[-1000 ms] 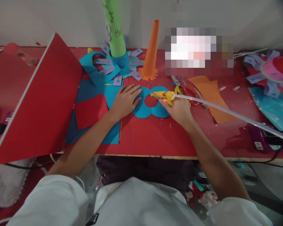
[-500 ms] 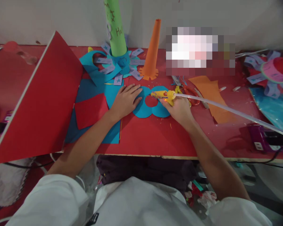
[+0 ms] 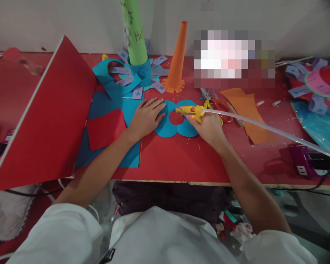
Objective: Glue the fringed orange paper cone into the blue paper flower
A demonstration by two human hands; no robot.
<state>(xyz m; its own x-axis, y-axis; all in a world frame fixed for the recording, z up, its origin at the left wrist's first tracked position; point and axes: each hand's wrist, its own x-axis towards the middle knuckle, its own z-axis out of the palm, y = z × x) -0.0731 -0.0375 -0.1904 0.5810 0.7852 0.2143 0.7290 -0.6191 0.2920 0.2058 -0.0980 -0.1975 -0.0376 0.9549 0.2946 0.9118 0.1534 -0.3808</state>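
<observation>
My left hand [image 3: 147,116] lies flat, fingers spread, on the left part of a blue paper ring [image 3: 166,128] on the red table [image 3: 181,157]. My right hand [image 3: 209,126] grips a yellow glue gun [image 3: 189,110] whose nozzle points left at the ring's round hole. A long clear glue stick [image 3: 264,128] juts from the gun's back toward the right.
A large red sheet [image 3: 44,113] leans at the left over blue and red paper [image 3: 107,128]. Behind stand a green tube [image 3: 134,33] in a blue paper base and an orange cone [image 3: 177,55]. Scissors [image 3: 217,106] and orange paper [image 3: 244,110] lie right; a purple power strip [image 3: 302,161] sits near the edge.
</observation>
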